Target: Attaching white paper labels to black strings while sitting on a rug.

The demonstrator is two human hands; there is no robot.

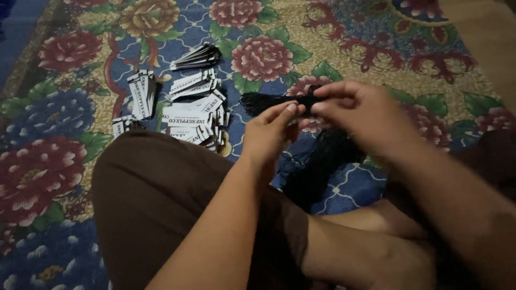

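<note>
My left hand (271, 131) and my right hand (360, 115) meet above a floral carpet (344, 48), fingertips pinched together on thin black strings. A bundle of black strings (269, 100) lies just beyond my fingers. A larger dark heap of strings (317, 166) sits under my hands, near my leg. Whether a tag is between my fingers is hidden.
Piles of white paper tags with black print (196, 115) lie on the carpet to the left, with smaller stacks (141, 94) and a fanned stack (196, 56) farther back. My knee in brown cloth (156, 198) and my bare foot (371, 247) fill the foreground.
</note>
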